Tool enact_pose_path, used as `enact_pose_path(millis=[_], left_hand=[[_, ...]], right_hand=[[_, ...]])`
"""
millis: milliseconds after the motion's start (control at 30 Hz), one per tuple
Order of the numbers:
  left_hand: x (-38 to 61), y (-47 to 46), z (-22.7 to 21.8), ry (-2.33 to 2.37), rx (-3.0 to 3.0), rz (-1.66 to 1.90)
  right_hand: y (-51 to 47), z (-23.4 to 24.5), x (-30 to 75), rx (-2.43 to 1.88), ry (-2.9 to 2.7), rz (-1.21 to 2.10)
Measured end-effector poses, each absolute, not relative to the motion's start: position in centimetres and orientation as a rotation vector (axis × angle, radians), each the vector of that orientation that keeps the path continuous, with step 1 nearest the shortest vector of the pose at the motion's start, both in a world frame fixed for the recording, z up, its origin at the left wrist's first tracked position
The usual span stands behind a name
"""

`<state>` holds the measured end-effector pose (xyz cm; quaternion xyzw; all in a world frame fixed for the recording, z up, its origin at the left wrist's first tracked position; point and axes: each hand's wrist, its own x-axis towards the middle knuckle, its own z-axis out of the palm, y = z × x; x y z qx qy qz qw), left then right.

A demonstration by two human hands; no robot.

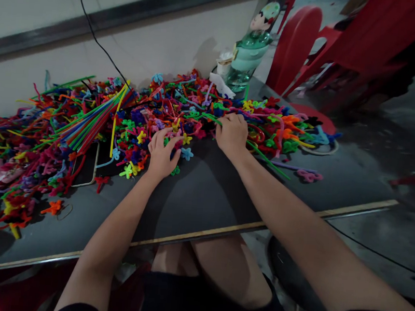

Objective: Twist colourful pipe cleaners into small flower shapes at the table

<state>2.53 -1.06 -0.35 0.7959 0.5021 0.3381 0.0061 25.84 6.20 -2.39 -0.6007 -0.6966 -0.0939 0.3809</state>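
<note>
A long heap of colourful pipe cleaners (87,121), many bent into small flowers, covers the back of the dark table. My left hand (162,156) rests palm down at the heap's front edge, fingers apart, with nothing seen in its grasp. Beside its thumb lies a light-blue pipe-cleaner flower (187,153). Farther right, my right hand (232,132) reaches into the heap with curled fingers; its fingertips are hidden. A green pipe cleaner (210,118) meets its thumb side, and another green stem (270,162) shows past the wrist; whether they are one piece I cannot tell.
A bundle of straight pipe cleaners (94,119) lies on the heap at left. At the back stand a green bottle (247,57) and a small white cup (223,65). Red chairs (295,47) are beyond the table's right end. The table's front edge (200,233) crosses above my lap.
</note>
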Motion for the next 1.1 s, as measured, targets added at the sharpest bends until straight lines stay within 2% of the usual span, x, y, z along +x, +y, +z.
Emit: enact_pose_path(millis=[133, 233, 400, 467, 600, 767, 933, 1100], left_hand=[[2.8, -1.3, -0.2, 1.141, 2.673, 0.793], [3.1, -1.6, -0.2, 1.111, 2.685, 0.757], [2.9, -2.5, 0.8, 1.344, 2.366, 1.434], [2.8, -2.5, 1.1, 1.365, 2.314, 1.531], [2.8, -1.8, 0.6, 1.361, 2.464, 1.287], [2.5, -0.9, -0.3, 1.438, 2.46, 1.104], [2.2, -0.8, 0.3, 1.381, 2.189, 1.091], [2.3, -0.2, 0.2, 1.035, 1.784, 1.083]], right_hand=[[6.3, -2.4, 25.9, -1.522, -1.787, -0.271], [5.4, -1.1, 25.4, -1.464, -1.842, -0.199], [2.7, 0.8, 23.4, -1.205, -2.087, -0.143], [1.8, 0.9, 22.5, -1.139, -2.248, -0.107], [1.0, 0.7, 21.4, -1.024, -2.394, -0.064], [1.2, 0.6, 21.7, -0.868, -2.299, -0.007], [1.8, 0.5, 22.0, -0.771, -2.125, 0.087], [2.1, 0.1, 21.4, -0.814, -1.896, 0.358]])
